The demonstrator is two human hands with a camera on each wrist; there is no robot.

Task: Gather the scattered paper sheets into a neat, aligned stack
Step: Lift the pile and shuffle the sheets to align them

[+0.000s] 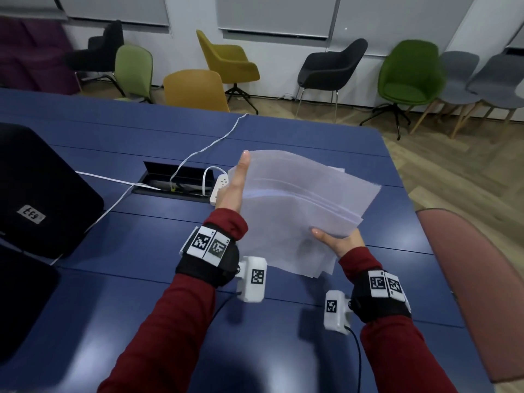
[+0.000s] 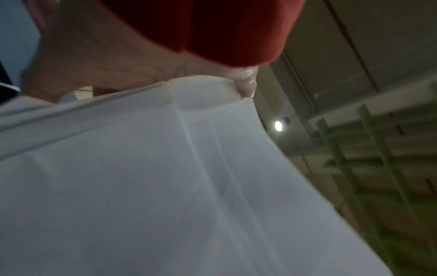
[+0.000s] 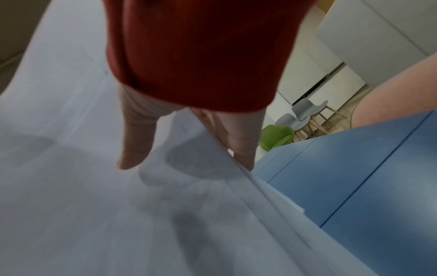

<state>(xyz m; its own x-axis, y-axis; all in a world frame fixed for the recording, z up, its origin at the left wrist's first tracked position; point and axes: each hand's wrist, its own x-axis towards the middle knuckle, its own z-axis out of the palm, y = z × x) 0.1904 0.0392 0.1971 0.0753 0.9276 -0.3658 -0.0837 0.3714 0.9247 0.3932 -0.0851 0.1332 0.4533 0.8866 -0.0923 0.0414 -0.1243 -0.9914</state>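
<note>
Red sleeves [image 1: 181, 321] come in from the bottom, and each wrist wears a black band with a small white camera box [image 1: 253, 278] on it. Both hands hold a pile of white paper sheets [image 1: 297, 205] up in the air over the blue bench [image 1: 141, 293]. None of the paper touches the bench.

On one side, the left hand [image 1: 231, 191] is flat and straight, with the fingers pointing up and away. It presses along the left edge of the pile. From the left wrist you can see a fingertip [image 2: 247, 85] at the top corner of the paper sheets [image 2: 165, 186].

On the other side, the right hand [image 1: 337, 242] pinches the near right corner. Its thumb lies on top and the other fingers [image 3: 241, 142] are tucked under the paper sheets [image 3: 94, 205].

The sheets are not lined up. Their far edges step out like a fan, and the near corners stick out too.

Past the pile, a white power strip [image 1: 219, 187] sits by a dark slot [image 1: 175, 180] in the bench, with a white cable [image 1: 207, 146] running away from it. A big black case [image 1: 42, 188] with a small white label rests on the left. A pink chair [image 1: 476, 279] stands close on the right. More chairs, yellow [image 1: 198, 89], green [image 1: 411, 75] and black [image 1: 331, 63], wait by the wall.
</note>
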